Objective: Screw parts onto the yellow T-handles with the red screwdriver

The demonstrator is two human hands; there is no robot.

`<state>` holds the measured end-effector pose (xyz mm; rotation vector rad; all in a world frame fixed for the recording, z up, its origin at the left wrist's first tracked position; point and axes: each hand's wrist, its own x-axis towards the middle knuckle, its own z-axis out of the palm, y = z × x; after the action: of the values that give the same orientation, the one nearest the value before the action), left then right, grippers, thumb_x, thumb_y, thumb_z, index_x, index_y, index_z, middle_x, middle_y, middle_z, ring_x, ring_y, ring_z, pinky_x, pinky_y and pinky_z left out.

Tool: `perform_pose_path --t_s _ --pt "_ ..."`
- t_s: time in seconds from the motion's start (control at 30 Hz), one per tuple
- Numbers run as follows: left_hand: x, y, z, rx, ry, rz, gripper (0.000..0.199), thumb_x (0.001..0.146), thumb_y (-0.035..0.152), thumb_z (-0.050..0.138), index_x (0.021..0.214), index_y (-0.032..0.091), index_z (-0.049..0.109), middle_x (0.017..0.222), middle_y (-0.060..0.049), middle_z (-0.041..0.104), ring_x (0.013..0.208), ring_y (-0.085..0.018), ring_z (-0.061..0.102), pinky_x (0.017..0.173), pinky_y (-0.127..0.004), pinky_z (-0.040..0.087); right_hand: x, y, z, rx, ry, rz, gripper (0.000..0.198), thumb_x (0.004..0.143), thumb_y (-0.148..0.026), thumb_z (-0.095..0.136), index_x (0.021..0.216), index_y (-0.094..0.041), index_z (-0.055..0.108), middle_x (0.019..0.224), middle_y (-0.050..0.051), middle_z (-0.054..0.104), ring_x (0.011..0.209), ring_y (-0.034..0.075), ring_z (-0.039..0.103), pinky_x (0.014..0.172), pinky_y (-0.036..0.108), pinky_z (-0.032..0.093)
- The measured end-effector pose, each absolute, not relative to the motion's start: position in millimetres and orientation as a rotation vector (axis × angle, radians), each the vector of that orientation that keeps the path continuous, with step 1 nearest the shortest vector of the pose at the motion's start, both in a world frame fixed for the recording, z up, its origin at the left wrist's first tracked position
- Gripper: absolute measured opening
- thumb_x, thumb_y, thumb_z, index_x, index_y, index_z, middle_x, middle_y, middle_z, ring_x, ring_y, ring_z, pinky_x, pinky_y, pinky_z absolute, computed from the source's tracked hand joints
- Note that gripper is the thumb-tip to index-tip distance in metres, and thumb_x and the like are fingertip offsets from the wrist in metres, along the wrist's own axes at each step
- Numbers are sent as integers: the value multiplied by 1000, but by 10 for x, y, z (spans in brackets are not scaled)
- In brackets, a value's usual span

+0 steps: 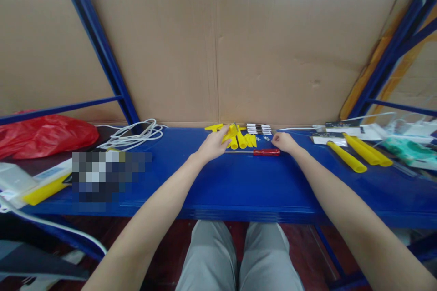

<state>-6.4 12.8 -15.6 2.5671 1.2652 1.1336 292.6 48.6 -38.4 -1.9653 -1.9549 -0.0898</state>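
Left hand (213, 145) is grasping a yellow piece (229, 132) at upper centre of the bench (239, 186), with loose parts crowding close.
The left fingers are closing around the piece, partly hiding it; if that grip is resting only on an edge, the piece could be slipping into the similar yellow parts (242, 141) just to its right and getting mixed up. Right of centre, the right hand (286, 142) is curling its fingers, but I cannot tell whether they are pinching anything. The red-handled screwdriver (266, 152) is lying just beside that hand, so a careless sweep could be rolling it towards the near edge.
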Motion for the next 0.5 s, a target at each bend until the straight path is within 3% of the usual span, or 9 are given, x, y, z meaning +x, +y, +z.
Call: perform_pose_path --t_s 0.13,0.3,0.5 --pt "-17 146 -157 2323 1119 1246 39 74 15 64 112 17 54 105 -12 69 96 -23 67 84 -35 52 2962 431 -349 -1972 -1936 -99 13 79 -19 55 77 -18 68 83 7 73 78 17 66 65 21 45" --pt "162 148 -89 1841 833 1173 32 75 16 63 105 16 52 83 -4 69 55 -12 63 58 -26 53 2937 385 -317 -1984 -1924 -81 16 80 -20 53 81 -18 69 85 8 73 80 18 66 67 22 45" --pt "585 90 115 1249 880 1069 16 82 6 56 92 17 49 72 -1 64 50 -9 60 44 -18 44 2903 337 -283 -2013 -1909 -100 19 80 -19 52 84 -18 70 89 8 73 85 18 67 69 22 45"
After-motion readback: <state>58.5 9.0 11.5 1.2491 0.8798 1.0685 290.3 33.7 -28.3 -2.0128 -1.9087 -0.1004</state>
